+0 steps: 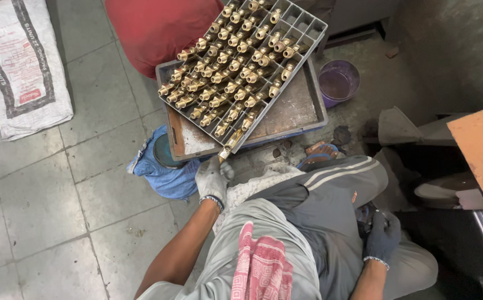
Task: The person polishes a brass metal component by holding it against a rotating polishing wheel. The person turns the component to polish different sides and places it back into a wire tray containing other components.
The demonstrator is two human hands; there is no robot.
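Brass fitting, a short golden metal piece, is pinched in the fingers of the left hand, which wears a pale grey work glove and sits just below the centre of the frame. The fitting's long axis runs diagonally, pointing up and to the right from the fingertips toward the near corner of the grey plastic grid tray, and its far end is at that corner's lowest compartments. The left hand is by far the nearer hand to the tray.

Nearest the camera, at the bottom centre, a red and white patterned cloth lies over the person's lap. At the lower right, the right hand, in a dark grey glove, rests low beside the leg, well apart from the left; its fingers look curled, but whether they grip anything cannot be told.

Further up, a crumpled blue cloth lies on the tiled floor left of the gloved hand. Beyond it, the grid tray sits tilted on a rusty flat metal tray, most compartments filled with rows of similar brass fittings. A purple plastic bowl stands at the upper right, and a white printed sack lies at the upper left.
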